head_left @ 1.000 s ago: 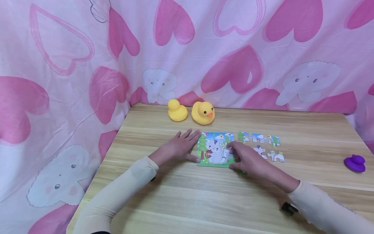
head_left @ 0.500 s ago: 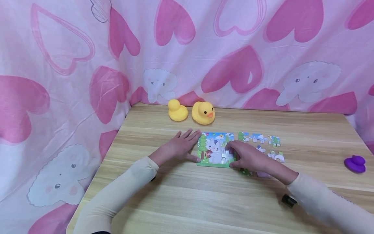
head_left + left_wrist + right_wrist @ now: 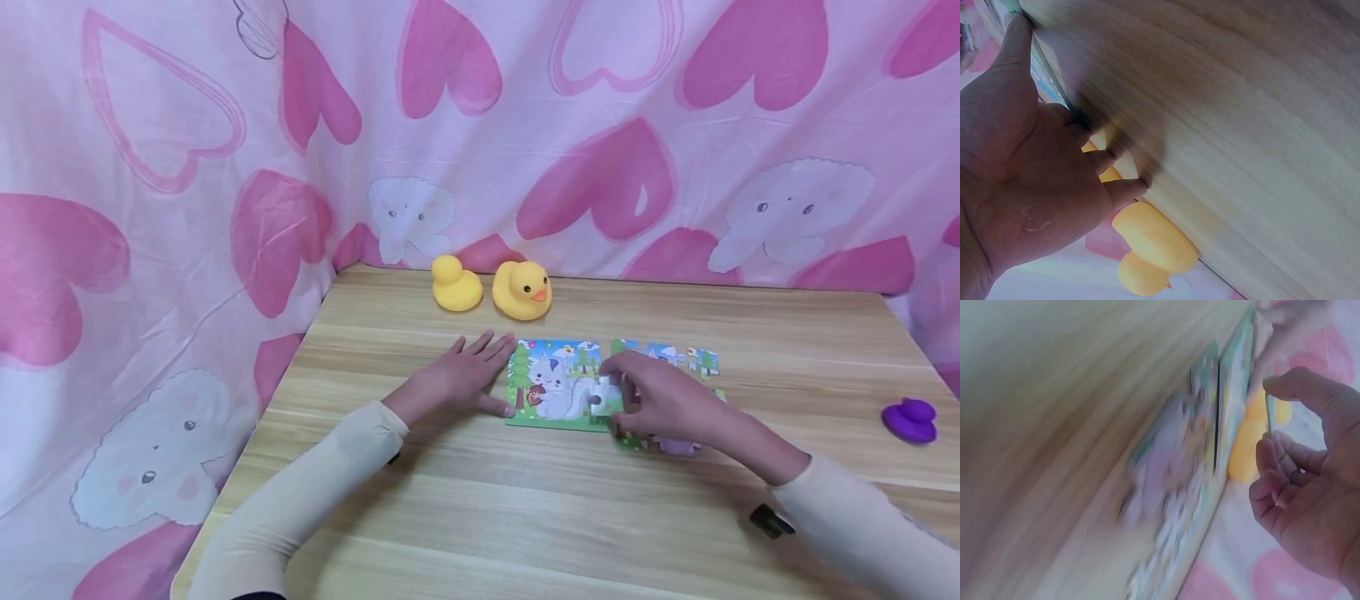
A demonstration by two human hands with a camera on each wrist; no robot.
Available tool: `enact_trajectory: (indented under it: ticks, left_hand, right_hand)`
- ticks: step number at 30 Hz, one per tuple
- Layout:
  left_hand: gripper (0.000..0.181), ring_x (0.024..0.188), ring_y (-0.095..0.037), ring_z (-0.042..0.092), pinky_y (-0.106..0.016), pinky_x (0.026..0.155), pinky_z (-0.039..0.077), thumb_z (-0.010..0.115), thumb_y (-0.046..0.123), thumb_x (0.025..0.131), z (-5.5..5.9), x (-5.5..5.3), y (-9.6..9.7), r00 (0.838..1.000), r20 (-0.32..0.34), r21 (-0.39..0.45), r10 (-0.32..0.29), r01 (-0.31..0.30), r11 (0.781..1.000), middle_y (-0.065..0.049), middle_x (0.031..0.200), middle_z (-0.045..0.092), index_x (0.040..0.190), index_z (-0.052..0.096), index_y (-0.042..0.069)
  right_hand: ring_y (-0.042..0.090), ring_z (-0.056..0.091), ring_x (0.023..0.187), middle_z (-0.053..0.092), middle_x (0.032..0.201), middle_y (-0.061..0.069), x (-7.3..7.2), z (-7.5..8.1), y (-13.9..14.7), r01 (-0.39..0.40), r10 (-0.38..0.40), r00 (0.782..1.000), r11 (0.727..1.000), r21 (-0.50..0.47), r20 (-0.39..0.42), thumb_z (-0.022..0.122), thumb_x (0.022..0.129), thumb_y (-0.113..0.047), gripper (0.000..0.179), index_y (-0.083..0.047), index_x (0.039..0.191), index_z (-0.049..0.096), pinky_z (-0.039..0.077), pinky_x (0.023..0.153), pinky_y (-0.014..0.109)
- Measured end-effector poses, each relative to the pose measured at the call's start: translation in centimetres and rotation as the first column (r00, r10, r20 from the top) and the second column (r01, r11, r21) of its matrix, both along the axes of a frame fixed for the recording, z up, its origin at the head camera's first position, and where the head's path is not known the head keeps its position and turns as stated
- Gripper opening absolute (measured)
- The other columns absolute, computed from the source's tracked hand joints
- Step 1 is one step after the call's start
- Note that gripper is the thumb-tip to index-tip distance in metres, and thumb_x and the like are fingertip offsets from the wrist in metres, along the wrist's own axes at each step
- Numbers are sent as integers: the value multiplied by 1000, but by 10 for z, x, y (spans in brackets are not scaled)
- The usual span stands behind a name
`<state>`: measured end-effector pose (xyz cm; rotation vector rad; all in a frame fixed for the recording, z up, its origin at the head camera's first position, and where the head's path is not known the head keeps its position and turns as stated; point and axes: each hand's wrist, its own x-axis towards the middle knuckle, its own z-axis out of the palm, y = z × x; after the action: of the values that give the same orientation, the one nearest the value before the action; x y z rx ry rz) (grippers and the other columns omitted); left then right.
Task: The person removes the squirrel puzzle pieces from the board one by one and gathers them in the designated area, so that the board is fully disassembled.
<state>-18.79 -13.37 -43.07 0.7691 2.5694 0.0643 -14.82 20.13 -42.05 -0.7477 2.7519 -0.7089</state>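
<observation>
A squirrel picture puzzle board (image 3: 551, 387) lies flat on the table. My left hand (image 3: 467, 375) rests at its left edge, fingers spread and straight; in the left wrist view the thumb of that left hand (image 3: 1016, 150) touches the board's edge. My right hand (image 3: 667, 400) pinches a single puzzle piece (image 3: 606, 398) over the board's right edge. Seen edge-on in the right wrist view, the puzzle piece (image 3: 1269, 415) is between thumb and fingertips, raised off the board. Several loose puzzle pieces (image 3: 703, 361) lie right of the board, partly hidden under the right hand.
Two yellow rubber ducks (image 3: 522, 290) stand behind the board near the table's back edge. A purple duck (image 3: 911, 419) sits far right on the wooden table (image 3: 480, 525). A pink heart-patterned curtain (image 3: 465, 150) hangs behind and to the left.
The right hand has drawn the puzzle piece rightward and up from the board's right part, where the squirrel's tail now shows. The left hand has stayed still.
</observation>
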Motion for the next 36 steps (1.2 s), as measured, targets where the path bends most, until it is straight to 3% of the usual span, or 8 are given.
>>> enact_trajectory:
  ticks: [4, 7, 15, 26, 36]
  left_hand:
    - [116, 169, -30, -2, -64, 134, 10, 63, 76, 91, 0, -1, -1, 1000, 0, -2, 13, -13, 1000, 3, 181, 0, 172, 1, 22]
    - [117, 169, -29, -2, -64, 134, 10, 64, 77, 89, 1, -1, -2, 1000, 0, -12, 27, -27, 1000, 4, 181, 0, 172, 1, 23]
    - [117, 169, -29, -2, -63, 134, 9, 64, 78, 89, 2, -1, -7, 999, 11, -9, 34, -34, 999, 5, 181, 0, 172, 2, 24]
    - [118, 169, -29, -1, -63, 134, 10, 66, 76, 89, 4, -2, -10, 998, 29, -4, 47, -46, 999, 3, 181, 0, 172, 2, 22]
    - [117, 169, -30, -2, -62, 135, 9, 68, 75, 89, 8, 0, -8, 997, 53, 1, 57, -57, 998, 4, 181, 0, 172, 3, 23]
  right_hand:
    - [14, 62, 90, 65, 99, -7, 11, 4, 31, -6, 6, 995, 1000, -2, -96, 91, 77, -15, 58, -13, 131, 67, 56, 70, 25]
    - [12, 64, 92, 66, 102, -8, 19, 4, 54, 9, 0, 990, 998, 58, -140, 92, 77, -17, 59, -15, 130, 67, 57, 72, 26]
    - [10, 66, 93, 70, 105, -6, 33, 0, 96, 63, -42, 991, 984, 167, -127, 92, 76, -24, 60, -11, 130, 70, 61, 80, 37]
    - [4, 60, 85, 66, 94, -11, 41, -11, 109, 59, -53, 998, 979, 194, -40, 91, 73, -17, 54, -9, 122, 73, 56, 71, 26]
    - [4, 58, 84, 64, 96, -10, 44, -10, 110, 53, -41, 998, 971, 232, -56, 91, 73, -21, 59, -10, 128, 71, 53, 68, 27]
